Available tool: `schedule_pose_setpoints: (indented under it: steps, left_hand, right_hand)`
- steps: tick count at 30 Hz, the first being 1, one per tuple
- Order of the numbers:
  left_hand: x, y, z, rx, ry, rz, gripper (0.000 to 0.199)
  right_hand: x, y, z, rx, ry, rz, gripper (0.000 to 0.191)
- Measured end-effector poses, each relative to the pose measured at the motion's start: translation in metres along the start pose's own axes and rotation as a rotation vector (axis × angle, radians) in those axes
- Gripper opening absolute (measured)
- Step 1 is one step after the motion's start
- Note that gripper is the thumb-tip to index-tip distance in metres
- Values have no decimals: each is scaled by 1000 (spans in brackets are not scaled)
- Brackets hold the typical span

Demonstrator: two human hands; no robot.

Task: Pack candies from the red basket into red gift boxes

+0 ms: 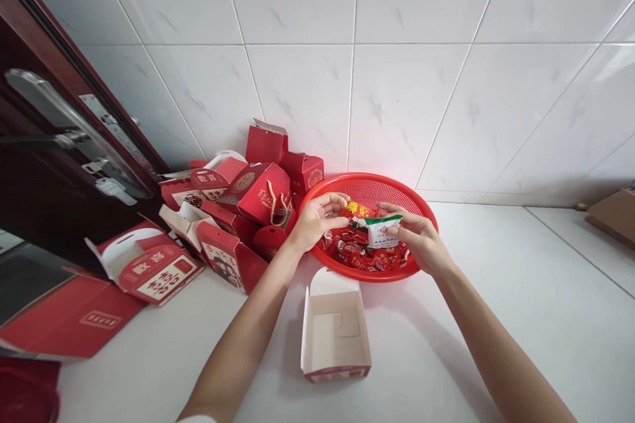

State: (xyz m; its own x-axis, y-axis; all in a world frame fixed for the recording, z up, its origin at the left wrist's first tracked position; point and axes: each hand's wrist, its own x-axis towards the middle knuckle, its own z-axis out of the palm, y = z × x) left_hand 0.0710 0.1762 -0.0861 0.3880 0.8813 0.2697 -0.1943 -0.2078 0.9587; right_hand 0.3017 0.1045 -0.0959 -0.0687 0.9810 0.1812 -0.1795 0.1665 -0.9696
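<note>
Over a red plastic basket [431, 221] with a mesh wall, my right hand [421, 241] pinches a small white packet [381, 235] with a green top edge between thumb and fingers. My left hand [320, 221] is curled at the basket's left side, thumb and fingertips at the edge of a red and yellow wrapped packet [358, 209], which it appears to grip. Beneath both hands lie many red-wrapped candies [352, 251]. In front of the basket stands an open box [336, 337], white inside with a red printed front; nothing lies in it.
Several red gift boxes [258, 192], some with open flaps, are heaped left of the basket. Another red box [159, 271] and a larger red carton [79, 317] sit nearer me. A dark door with a metal handle [64, 112] borders the left; a brown cardboard box [615, 215] rests far right.
</note>
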Motion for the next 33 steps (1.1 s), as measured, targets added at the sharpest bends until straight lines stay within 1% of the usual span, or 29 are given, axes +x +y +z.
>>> schedule_pose_setpoints:
  steps: [2,5,8,10,12,14,16,20,29,33]
  left_hand:
    - [-2,1,1,4,-39,18,27]
    - [-4,2,4,7,-68,25,27]
    - [-4,1,6,-13,-30,0,36]
    - [-2,-2,6,-3,9,-29,46]
    - [-1,-4,6,33,35,-62,50]
    - [1,-5,6,69,34,-89,45]
    - [1,-6,6,104,9,-103,40]
    - [0,-4,7,202,-36,-90,38]
    - [1,-9,8,393,29,-4,31]
    - [1,-11,7,405,41,14,30]
  right_hand:
    - [0,0,2,5,12,11,25]
    - [0,-1,2,28,-39,60,27]
    - [0,0,2,6,-88,63,25]
    - [0,1,2,-10,-86,47,24]
    - [1,3,1,-8,-77,48,25]
    - [1,3,2,-6,-72,38,26]
    - [1,3,2,-15,-72,27,25]
    - [1,0,5,-50,-53,38,27]
    - [-1,-3,9,-65,-31,70,29]
    - [0,-3,9,-79,-22,75,31]
